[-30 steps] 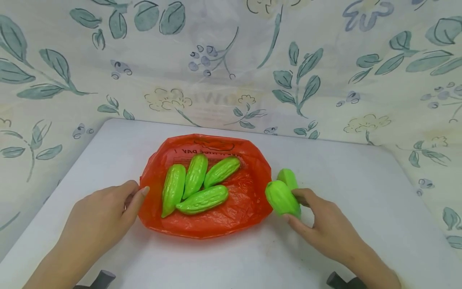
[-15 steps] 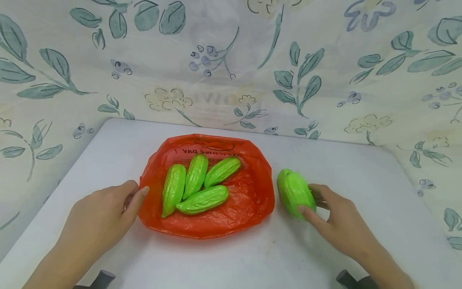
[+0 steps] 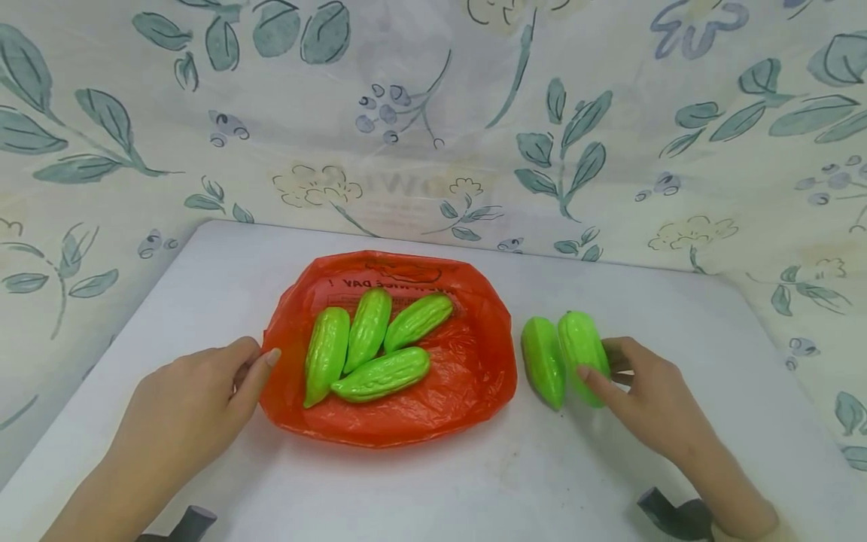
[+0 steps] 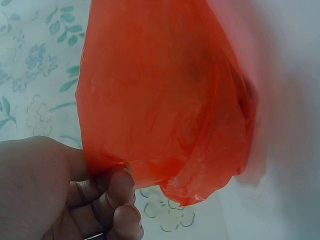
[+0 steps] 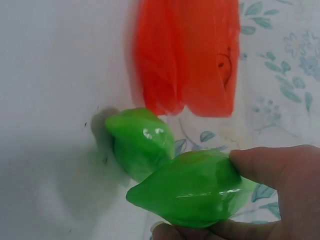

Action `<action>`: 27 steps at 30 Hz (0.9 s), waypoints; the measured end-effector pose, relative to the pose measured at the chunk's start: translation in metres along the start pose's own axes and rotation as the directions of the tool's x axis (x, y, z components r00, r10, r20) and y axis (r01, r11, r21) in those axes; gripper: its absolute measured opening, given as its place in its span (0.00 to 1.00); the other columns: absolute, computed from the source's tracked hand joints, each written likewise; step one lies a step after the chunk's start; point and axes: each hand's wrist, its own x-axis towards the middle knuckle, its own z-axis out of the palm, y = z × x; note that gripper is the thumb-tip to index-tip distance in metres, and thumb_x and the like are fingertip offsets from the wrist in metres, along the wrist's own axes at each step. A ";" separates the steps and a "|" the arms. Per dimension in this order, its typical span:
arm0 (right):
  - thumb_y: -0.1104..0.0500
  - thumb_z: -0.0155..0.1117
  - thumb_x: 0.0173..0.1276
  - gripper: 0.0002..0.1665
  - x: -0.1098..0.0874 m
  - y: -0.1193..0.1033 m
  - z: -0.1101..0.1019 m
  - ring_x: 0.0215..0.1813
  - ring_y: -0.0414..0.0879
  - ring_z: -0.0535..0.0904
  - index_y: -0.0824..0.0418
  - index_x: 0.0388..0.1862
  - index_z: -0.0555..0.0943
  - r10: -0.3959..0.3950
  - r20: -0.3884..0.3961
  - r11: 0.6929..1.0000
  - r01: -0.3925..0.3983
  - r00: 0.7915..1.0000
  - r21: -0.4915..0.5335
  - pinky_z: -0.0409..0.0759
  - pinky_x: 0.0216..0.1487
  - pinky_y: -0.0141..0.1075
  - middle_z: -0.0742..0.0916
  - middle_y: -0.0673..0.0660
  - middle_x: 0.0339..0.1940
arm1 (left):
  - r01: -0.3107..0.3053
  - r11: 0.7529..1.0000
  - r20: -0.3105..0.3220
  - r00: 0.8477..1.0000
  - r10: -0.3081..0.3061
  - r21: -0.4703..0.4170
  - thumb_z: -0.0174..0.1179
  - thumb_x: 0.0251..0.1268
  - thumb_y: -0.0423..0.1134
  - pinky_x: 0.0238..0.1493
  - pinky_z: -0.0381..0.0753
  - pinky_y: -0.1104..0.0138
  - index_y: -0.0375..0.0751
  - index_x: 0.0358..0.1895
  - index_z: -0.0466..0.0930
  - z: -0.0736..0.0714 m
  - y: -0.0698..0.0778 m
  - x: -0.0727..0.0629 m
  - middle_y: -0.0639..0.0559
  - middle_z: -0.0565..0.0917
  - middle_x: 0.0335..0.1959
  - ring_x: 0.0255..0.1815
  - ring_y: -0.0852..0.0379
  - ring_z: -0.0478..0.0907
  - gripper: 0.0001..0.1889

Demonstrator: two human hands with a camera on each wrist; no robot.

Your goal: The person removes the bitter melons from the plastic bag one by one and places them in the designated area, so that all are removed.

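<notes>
Right hand (image 3: 646, 391) is gripping a green gourd (image 3: 581, 355) right beside another one (image 3: 542, 360) on the table (image 3: 474, 482), left hand (image 3: 196, 391) pinching the orange bag (image 3: 433, 406) rim, so a sloppy lift could knock the neighbour rolling.

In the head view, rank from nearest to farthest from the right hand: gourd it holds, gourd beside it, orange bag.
From the right hand:
1. Held gourd, in its fingers.
2. Loose gourd, just left, on the table.
3. Orange bag, farther left.

White table (image 3: 433, 489) – floral cloth backdrop (image 3: 433, 135) behind.
</notes>
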 end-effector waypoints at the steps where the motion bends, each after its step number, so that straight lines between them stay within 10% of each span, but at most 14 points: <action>1: 0.38 0.65 0.75 0.38 0.001 0.002 0.000 0.56 0.63 0.86 0.69 0.66 0.75 0.013 0.005 1.000 -0.013 1.000 0.001 0.86 0.51 0.53 0.87 0.65 0.54 | 0.001 1.000 0.001 1.000 -0.001 0.000 0.62 0.76 0.43 0.23 0.71 0.62 0.41 0.38 0.78 0.000 0.000 0.000 0.57 0.70 0.17 0.21 0.56 0.68 0.10; 27: 0.35 0.58 0.78 0.45 0.022 0.026 0.011 0.53 0.64 0.85 0.76 0.67 0.73 0.152 0.093 0.988 -0.149 0.984 -0.029 0.87 0.43 0.49 0.86 0.72 0.53 | 0.015 1.000 0.030 0.999 -0.015 -0.007 0.62 0.76 0.45 0.25 0.75 0.62 0.39 0.41 0.79 0.001 0.000 0.001 0.57 0.71 0.18 0.22 0.56 0.69 0.11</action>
